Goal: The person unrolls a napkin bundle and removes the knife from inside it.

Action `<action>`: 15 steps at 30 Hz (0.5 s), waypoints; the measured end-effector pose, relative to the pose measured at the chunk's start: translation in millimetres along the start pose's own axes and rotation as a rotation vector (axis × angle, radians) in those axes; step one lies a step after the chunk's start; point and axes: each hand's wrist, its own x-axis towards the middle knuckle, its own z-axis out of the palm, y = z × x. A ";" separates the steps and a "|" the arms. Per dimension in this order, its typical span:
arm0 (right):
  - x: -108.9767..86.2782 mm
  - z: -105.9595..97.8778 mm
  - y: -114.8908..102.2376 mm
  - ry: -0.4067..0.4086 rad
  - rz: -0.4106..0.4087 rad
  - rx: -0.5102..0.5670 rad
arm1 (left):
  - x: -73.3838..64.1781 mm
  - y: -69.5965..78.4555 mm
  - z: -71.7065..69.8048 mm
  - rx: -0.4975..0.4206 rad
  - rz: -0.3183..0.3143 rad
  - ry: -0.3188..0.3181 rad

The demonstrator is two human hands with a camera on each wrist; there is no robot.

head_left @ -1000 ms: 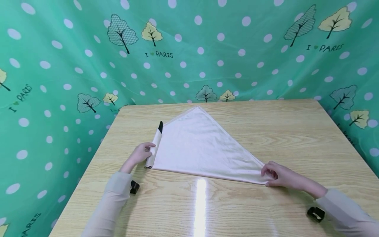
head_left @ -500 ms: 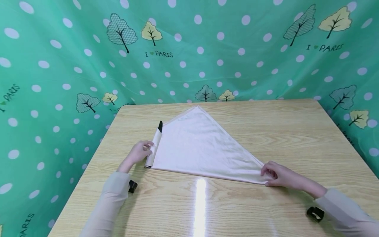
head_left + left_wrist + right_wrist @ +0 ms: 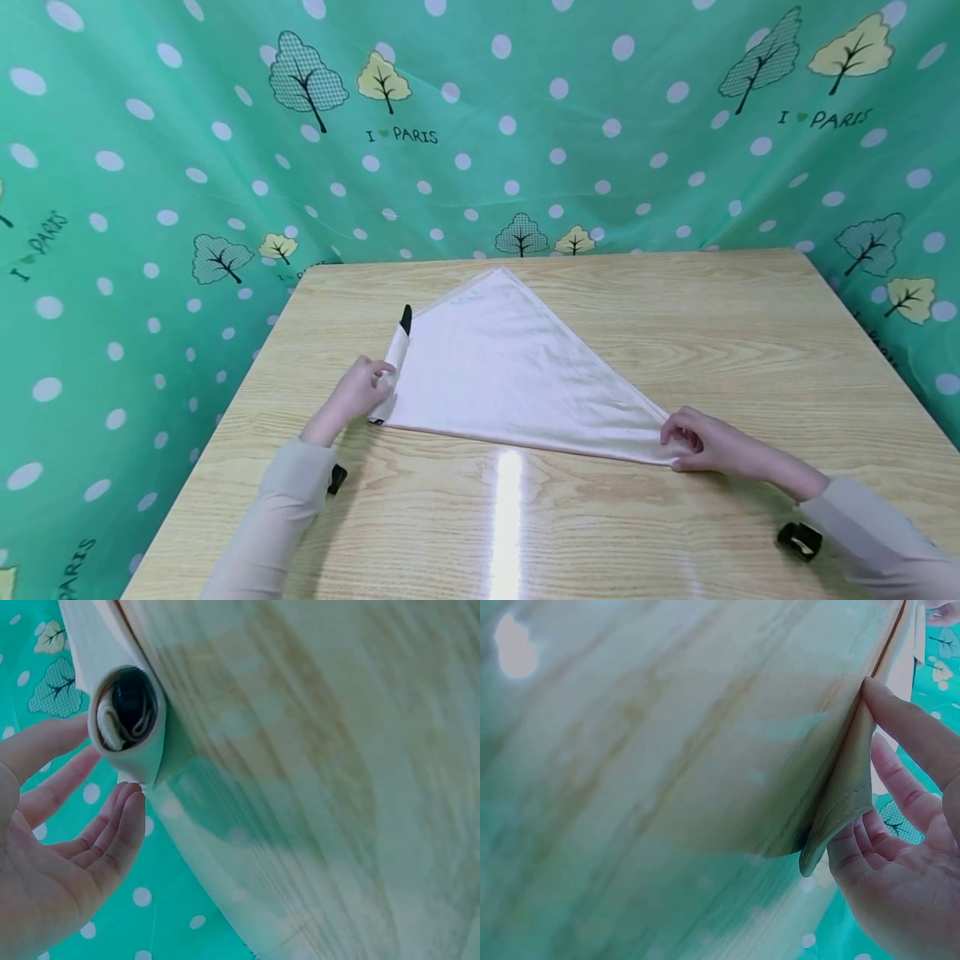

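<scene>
A pale, thin cloth [image 3: 487, 367] lies folded in a kite-like shape on the wooden table. Its left side is wound into a roll [image 3: 397, 350] around a dark object, whose black pointed end [image 3: 407, 319] sticks out at the far end. In the left wrist view, the near end of the roll [image 3: 126, 754] shows black material and cloth layers inside. My left hand [image 3: 360, 387] holds the roll at mid-length, thumb and fingers at its outer side. At the cloth's right corner, my right hand [image 3: 708, 446] pinches the fabric; the right wrist view shows the gathered corner [image 3: 840, 799] between thumb and fingers.
The wooden table [image 3: 637, 533] reaches back to a green dotted curtain [image 3: 480, 192] printed with trees, which also hangs along both sides. Small black devices, one at the left wrist [image 3: 337, 479] and one at the right wrist [image 3: 799, 542], sit below the sleeves.
My left hand has shifted slightly on the roll, and the roll turns a little under its fingers. The right hand stays on the corner.
</scene>
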 end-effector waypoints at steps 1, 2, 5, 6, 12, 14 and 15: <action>0.0 0.0 -0.1 0.001 -0.003 0.001 | -0.2 0.4 0.6 0.009 -0.004 -0.001; 0.1 0.1 -0.1 0.004 -0.006 0.002 | -0.3 0.9 1.3 0.016 -0.011 -0.003; 0.2 0.7 -0.1 0.010 -0.013 0.005 | 0.0 2.1 2.8 0.045 -0.018 -0.012; 0.3 1.0 0.0 0.012 -0.014 0.004 | 0.2 2.3 3.2 0.063 -0.016 -0.014; 1.2 1.7 0.1 0.015 -0.016 0.000 | 1.6 2.7 6.7 0.168 0.022 -0.025; 1.3 1.6 0.0 0.014 -0.018 0.000 | 2.3 2.3 7.8 0.207 0.044 -0.023; 1.2 1.6 0.0 0.013 -0.019 0.000 | 2.7 2.2 8.2 0.221 0.052 -0.023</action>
